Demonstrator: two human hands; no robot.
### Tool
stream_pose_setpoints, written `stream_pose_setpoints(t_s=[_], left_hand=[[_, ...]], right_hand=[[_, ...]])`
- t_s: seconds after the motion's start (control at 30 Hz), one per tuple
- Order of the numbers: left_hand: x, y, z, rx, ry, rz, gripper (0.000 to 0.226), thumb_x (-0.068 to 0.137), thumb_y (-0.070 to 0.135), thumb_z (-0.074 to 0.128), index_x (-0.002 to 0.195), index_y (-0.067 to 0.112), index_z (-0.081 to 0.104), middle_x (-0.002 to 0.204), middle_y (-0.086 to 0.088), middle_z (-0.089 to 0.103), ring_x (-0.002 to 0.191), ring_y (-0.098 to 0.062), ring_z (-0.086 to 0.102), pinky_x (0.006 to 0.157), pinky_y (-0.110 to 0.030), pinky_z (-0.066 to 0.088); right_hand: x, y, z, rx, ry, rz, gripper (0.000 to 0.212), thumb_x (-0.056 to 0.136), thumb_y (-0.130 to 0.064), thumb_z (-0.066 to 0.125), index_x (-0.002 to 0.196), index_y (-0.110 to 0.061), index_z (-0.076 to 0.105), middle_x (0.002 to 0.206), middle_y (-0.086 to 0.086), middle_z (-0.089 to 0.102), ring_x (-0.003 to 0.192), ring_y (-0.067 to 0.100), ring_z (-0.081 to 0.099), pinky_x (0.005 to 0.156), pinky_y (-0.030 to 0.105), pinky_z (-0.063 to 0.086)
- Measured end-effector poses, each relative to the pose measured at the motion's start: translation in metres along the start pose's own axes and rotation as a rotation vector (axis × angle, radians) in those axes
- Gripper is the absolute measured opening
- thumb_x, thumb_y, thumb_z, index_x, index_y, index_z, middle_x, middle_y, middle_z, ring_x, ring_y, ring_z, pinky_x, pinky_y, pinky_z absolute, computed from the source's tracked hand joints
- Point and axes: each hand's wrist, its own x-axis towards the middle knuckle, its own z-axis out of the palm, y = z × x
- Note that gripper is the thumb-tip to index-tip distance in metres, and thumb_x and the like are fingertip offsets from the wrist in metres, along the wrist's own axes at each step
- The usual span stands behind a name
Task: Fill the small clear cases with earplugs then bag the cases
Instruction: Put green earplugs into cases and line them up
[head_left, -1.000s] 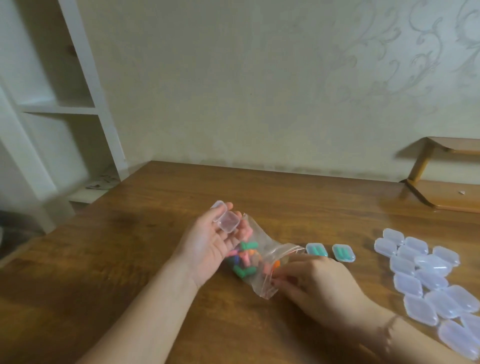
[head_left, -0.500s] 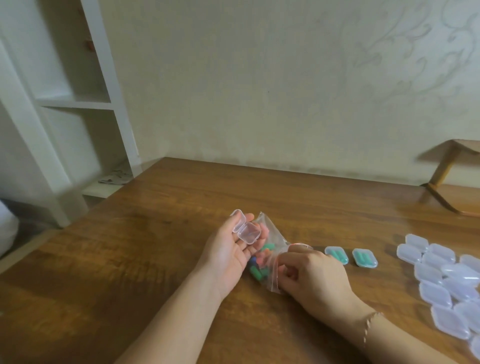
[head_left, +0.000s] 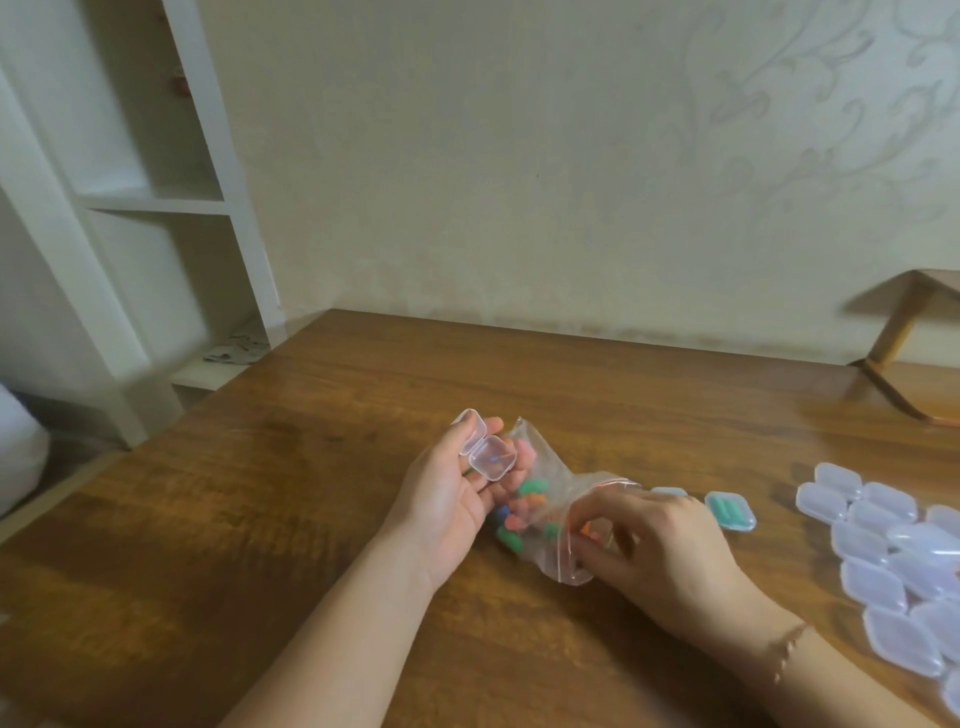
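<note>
My left hand (head_left: 452, 499) lies palm up above the wooden table (head_left: 322, 499) and holds a small clear case (head_left: 488, 452) with its lid swung open on the fingers. Beside it lies a clear zip bag (head_left: 558, 493) of coloured earplugs (head_left: 524, 506). My right hand (head_left: 654, 545) has its fingertips at the bag's mouth, pinching an orange earplug (head_left: 589, 530). Two closed cases with green earplugs lie just right of that hand: one (head_left: 730, 511) in plain view, the other (head_left: 669, 491) mostly hidden behind the knuckles.
Several empty closed clear cases (head_left: 893, 556) are heaped at the table's right side. A wooden stand (head_left: 904, 358) sits at the far right against the wall. A white shelf unit (head_left: 130, 208) rises beyond the table's left edge.
The view has shifted a little. My right hand's fingers have worked into the bag's mouth and now pinch an orange earplug. The left hand still holds the open case.
</note>
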Motion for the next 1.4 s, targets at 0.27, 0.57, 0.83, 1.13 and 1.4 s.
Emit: stream_pose_setpoints(t_s=[0.27, 0.57, 0.83, 1.13, 1.4], left_hand=[[-0.006, -0.007, 0.001, 0.051, -0.193, -0.004, 0.046, 0.084, 0.041, 0.064, 0.12, 0.011, 0.067, 0.123, -0.022, 0.066, 0.113, -0.031, 0.067, 0.098, -0.041, 0.053], [-0.01, -0.019, 0.005, 0.107, -0.306, -0.034, 0.047, 0.091, 0.04, 0.059, 0.124, 0.008, 0.065, 0.127, -0.027, 0.06, 0.109, -0.032, 0.066, 0.095, -0.045, 0.053], [-0.016, -0.02, 0.009, 0.055, -0.342, -0.053, 0.041, 0.097, 0.034, 0.053, 0.122, 0.005, 0.068, 0.113, -0.023, 0.067, 0.096, -0.025, 0.064, 0.087, -0.04, 0.055], [-0.02, -0.017, 0.01, 0.024, -0.377, -0.086, 0.037, 0.097, 0.029, 0.056, 0.122, 0.004, 0.066, 0.103, -0.016, 0.069, 0.091, -0.024, 0.068, 0.081, -0.038, 0.058], [-0.019, -0.018, 0.01, -0.004, -0.388, -0.079, 0.044, 0.087, 0.031, 0.063, 0.122, 0.004, 0.067, 0.109, -0.018, 0.067, 0.095, -0.025, 0.065, 0.083, -0.038, 0.057]], right_hand=[[-0.001, 0.008, -0.016, 0.803, 0.254, 0.268, 0.04, 0.093, 0.009, 0.051, 0.085, -0.021, 0.076, 0.089, 0.002, 0.057, 0.077, 0.023, 0.065, 0.064, 0.036, 0.058], [0.004, -0.014, -0.012, 0.447, 0.343, 0.206, 0.036, 0.077, -0.005, 0.077, 0.102, -0.03, 0.07, 0.086, -0.01, 0.063, 0.077, 0.014, 0.064, 0.067, 0.022, 0.054], [0.009, -0.024, 0.01, 0.01, 0.429, 0.074, 0.02, 0.071, -0.032, 0.082, 0.079, -0.027, 0.065, 0.068, -0.021, 0.057, 0.06, 0.004, 0.052, 0.048, 0.03, 0.048], [0.009, -0.02, 0.014, -0.166, 0.417, -0.05, 0.023, 0.082, -0.045, 0.062, 0.076, -0.025, 0.07, 0.077, -0.015, 0.066, 0.067, 0.012, 0.055, 0.048, 0.029, 0.048], [0.008, -0.018, 0.015, -0.182, 0.414, -0.053, 0.027, 0.084, -0.049, 0.059, 0.082, -0.027, 0.074, 0.083, -0.014, 0.065, 0.071, 0.013, 0.053, 0.048, 0.029, 0.047]])
